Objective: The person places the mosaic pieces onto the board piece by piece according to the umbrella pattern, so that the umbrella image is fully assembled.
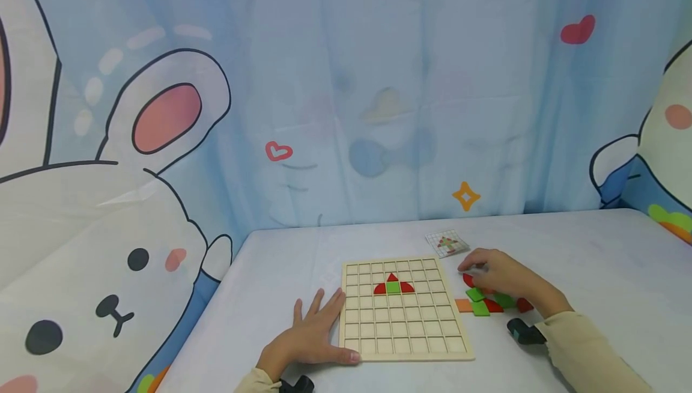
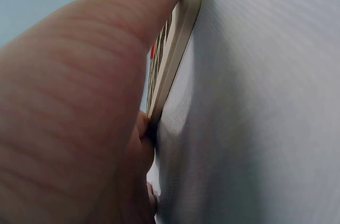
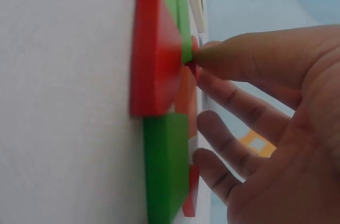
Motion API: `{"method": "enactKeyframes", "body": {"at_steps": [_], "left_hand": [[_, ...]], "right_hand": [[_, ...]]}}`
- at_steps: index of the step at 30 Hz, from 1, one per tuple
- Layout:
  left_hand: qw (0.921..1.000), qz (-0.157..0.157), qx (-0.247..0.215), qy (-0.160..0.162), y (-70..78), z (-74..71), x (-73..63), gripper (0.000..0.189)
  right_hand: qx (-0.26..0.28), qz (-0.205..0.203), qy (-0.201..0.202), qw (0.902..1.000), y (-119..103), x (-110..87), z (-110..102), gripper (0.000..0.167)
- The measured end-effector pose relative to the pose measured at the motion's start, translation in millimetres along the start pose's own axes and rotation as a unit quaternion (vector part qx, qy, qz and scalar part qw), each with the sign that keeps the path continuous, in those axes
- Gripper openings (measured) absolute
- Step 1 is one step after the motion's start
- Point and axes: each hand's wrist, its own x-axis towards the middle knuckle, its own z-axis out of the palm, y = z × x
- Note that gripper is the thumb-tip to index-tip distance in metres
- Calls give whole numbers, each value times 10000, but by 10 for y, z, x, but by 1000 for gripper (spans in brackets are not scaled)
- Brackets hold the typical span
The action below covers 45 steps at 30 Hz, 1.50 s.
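Observation:
A square wooden grid board (image 1: pixel 405 327) lies on the table, with a red triangle (image 1: pixel 392 277), a green square (image 1: pixel 393 287) and two red quarter-round pieces (image 1: pixel 408 287) in its upper cells. Along the board's left edge rests my left hand (image 1: pixel 310 336), fingers spread and thumb at the near corner. To the right of the board, my right hand (image 1: pixel 503 273) reaches over a pile of loose pieces. In the right wrist view its thumb and index finger pinch a red piece (image 3: pixel 194 70) at the pile's edge; the other fingers are loosely bent. The thumb partly hides that piece.
A small pattern card (image 1: pixel 447 243) lies beyond the board's far right corner. Green tiles (image 1: pixel 480 309), an orange tile (image 1: pixel 464 305) and several red pieces (image 1: pixel 524 305) lie close together beside the board. A printed curtain (image 1: pixel 346 92) hangs behind the white-covered table (image 1: pixel 600 261).

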Motion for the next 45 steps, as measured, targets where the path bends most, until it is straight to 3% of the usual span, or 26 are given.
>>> {"method": "enactKeyframes", "body": {"at_steps": [5,16,28,38,45], "left_hand": [[10000,31,-25,-1,-9,4,0,126],[9999,-9,143,57,-17,26,12,123],[9999,16,140,47,-24,24,17,123],[9999,-32,96,20,-34,43,21,123],[9999,-2,110,4,-43,23,34,125]], "right_hand": [[-43,-129,-40,9999,4,5,-7,18],[45,4,-156,9999,6,10,-26,24],[-302,-176,-20,9994,-5,31,20,15],[-180,319,133,9992,-96,31,33,23],[-154,19,310,9994,-209,29,55,22]]}}
